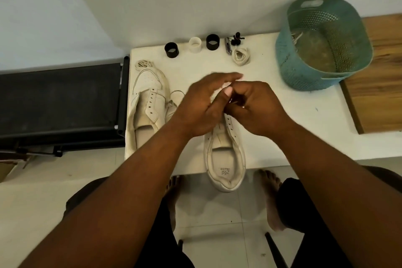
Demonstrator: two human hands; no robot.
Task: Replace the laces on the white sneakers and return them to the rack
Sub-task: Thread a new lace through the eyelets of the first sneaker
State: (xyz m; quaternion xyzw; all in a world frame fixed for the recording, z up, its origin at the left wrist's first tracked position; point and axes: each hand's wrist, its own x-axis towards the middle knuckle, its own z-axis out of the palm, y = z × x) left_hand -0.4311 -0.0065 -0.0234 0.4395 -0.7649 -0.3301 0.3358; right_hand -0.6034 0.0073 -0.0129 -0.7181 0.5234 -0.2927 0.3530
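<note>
Sneakers, two of them, white and soft-looking, lie on the white table [293, 132]. One sneaker [225, 165] is close to the person, with its heel poking over the table's near edge. Two bare arms reach out over it. The left hand [201, 106] and the right hand [254, 107] meet above the front of this shoe, fingers bent and bunched together. They seem to pinch something small between them, but what it is cannot be made out. The second sneaker [148, 102] lies to the left with its tongue pulled open and round lace holes showing. A loose lace [176, 99] trails beside it, and a bundled lace [143, 64] sits at its toe. Farther back stands a row of three short round tubes: a black tube [171, 50], a white tube [194, 45] and another black tube [213, 42]. Next comes a small dark clip thing [236, 39], and just in front of it a coiled white lace [241, 56]. One green plastic basket [304, 72], full of tiny holes, sits at the far right. One black rack [61, 102] stands left of the table.
</note>
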